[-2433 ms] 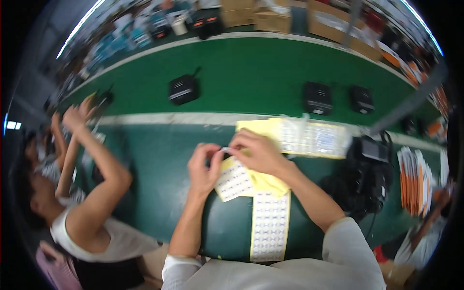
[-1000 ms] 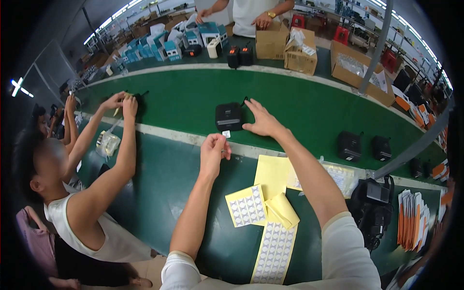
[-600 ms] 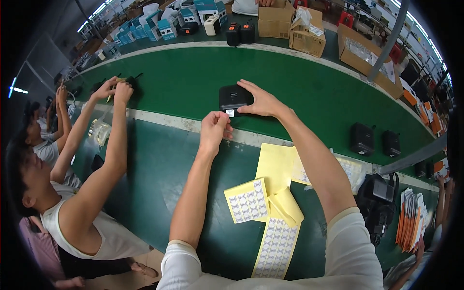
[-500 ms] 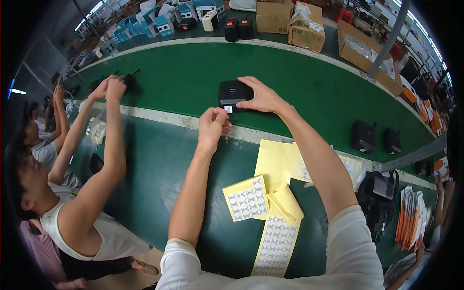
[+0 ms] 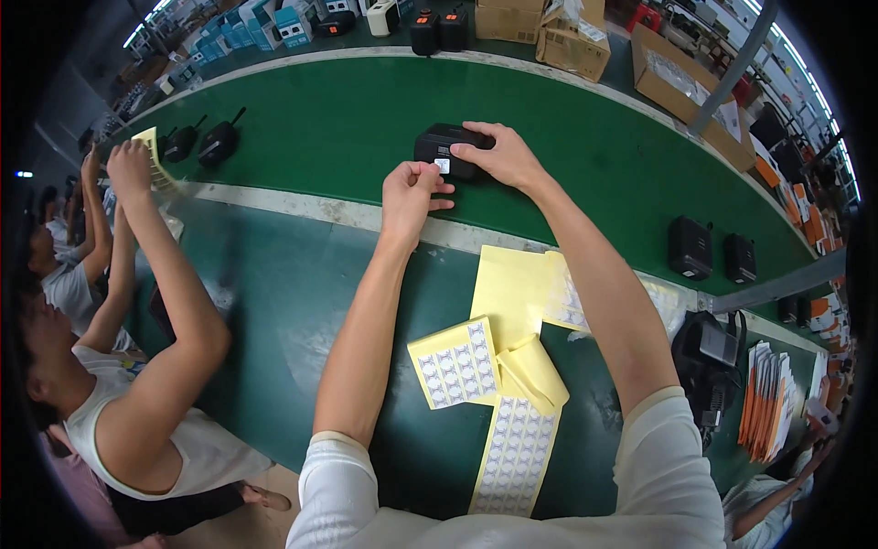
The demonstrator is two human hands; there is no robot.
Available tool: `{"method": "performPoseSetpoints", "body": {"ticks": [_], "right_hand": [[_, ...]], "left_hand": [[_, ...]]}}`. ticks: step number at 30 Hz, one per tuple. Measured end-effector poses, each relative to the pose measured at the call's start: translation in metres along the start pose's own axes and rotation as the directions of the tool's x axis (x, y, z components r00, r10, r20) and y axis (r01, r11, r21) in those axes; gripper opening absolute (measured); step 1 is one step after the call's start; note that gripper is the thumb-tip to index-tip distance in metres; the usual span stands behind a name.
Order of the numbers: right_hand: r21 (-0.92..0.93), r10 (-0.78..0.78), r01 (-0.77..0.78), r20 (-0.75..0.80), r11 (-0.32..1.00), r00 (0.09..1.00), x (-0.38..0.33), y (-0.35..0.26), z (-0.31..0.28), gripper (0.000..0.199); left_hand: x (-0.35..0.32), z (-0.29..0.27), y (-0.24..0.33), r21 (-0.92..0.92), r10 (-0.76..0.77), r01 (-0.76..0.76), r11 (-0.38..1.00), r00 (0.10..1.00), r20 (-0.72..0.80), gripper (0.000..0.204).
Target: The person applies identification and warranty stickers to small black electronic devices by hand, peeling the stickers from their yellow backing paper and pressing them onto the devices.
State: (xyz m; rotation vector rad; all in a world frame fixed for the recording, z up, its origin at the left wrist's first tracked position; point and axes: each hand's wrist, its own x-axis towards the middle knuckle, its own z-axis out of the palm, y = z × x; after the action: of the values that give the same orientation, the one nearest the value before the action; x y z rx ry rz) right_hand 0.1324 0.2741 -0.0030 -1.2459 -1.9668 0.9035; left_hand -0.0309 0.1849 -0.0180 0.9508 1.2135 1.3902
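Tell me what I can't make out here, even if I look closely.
All in the head view:
Right end of the black device: hidden by the right hand.
Print on the white label: too small to read.
Whether the left hand touches that label: too small to tell.
Middle of the clear packet: covered by the right forearm.
Top of the left-hand cardboard box: cut off by the upper edge.
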Motion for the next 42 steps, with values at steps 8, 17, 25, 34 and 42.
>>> {"method": "performPoseSetpoints", "body": {"ticks": [8,17,25,34,42], "right_hand": [[0.014,0.027,-0.027,-0.004,1.0,1.0,-0.006,0.003,-0.009,0.073],[-0.051,0.045,-0.046,-0.017,0.998,0.999,-0.014,0.003,-0.015,0.073],[-0.043,0.008,-0.009,-0.031,0.999,0.999,-0.025,0.022,-0.021,0.075],[-0.326,-0.082,0.07,-0.021,0.943,0.996,-0.051,0.012,-0.016,0.084],[-0.195,-0.08,0.052,-0.138,0.979,0.987,-0.104,-0.059,-0.03,0.047]], "left_hand": [[0.004,0.011,-0.006,-0.041,0.021,-0.021,0.999,1.0,-0.013,0.016],[0.006,0.024,-0.017,-0.049,0.058,-0.062,0.997,0.994,-0.088,0.016],[-0.009,0.027,0.005,0.448,0.081,0.017,0.894,0.977,-0.199,0.029],[-0.07,-0.005,0.039,0.49,0.189,-0.254,0.834,0.966,0.178,0.021],[-0.154,-0.01,0.037,0.681,0.184,-0.511,0.524,0.849,0.496,0.014]]}}
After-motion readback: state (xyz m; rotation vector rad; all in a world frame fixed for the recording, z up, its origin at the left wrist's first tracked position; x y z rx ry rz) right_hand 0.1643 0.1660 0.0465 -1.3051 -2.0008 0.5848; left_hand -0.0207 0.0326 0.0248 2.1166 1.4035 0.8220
